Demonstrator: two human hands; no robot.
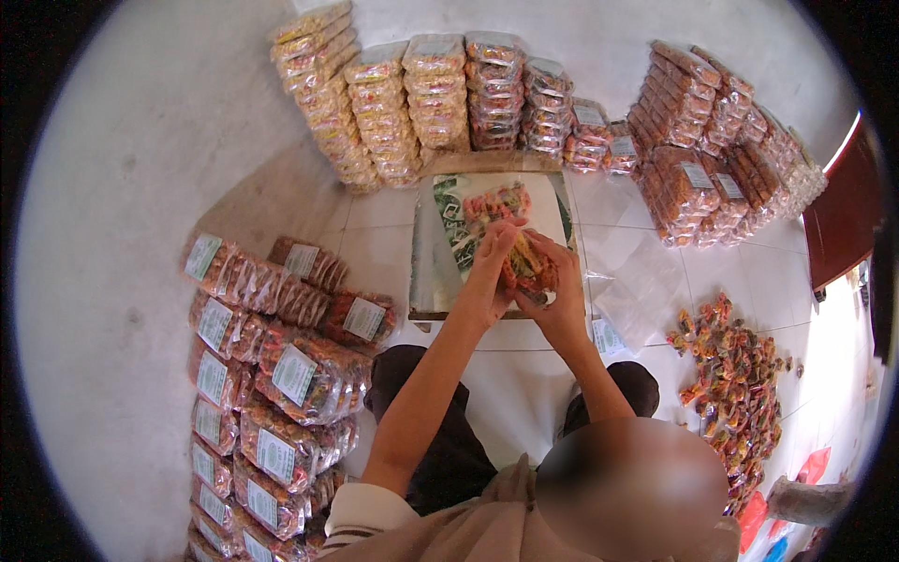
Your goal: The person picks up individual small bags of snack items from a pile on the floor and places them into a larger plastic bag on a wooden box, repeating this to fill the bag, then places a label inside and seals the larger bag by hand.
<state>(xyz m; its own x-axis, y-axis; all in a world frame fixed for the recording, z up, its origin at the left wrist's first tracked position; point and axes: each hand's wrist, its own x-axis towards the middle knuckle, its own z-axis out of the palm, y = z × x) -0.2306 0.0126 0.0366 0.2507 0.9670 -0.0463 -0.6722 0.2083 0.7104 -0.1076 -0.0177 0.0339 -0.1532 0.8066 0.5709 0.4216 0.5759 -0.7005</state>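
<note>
Between my hands is a clear plastic bag (pixel 530 266) of small red, orange and yellow wrapped pieces, held above a low table. My left hand (pixel 491 270) is closed on its left side, fingers pointing up toward its far end. My right hand (pixel 562 277) wraps the right side. Just beyond my fingers, more colourful wrapped pieces (pixel 498 200) lie on the table; I cannot tell whether they are in a bag of their own. Under them a white and green sheet (pixel 455 245) covers part of the low table (pixel 426 298).
Tall stacks of filled clear bags (pixel 436 89) line the far wall. More bag stacks stand at the far right (pixel 691 183) and to my left (pixel 286 398). Right of my knee is a loose pile of wrapped pieces (pixel 735 393). Clear plastic bags (pixel 641 290) lie on the tiled floor.
</note>
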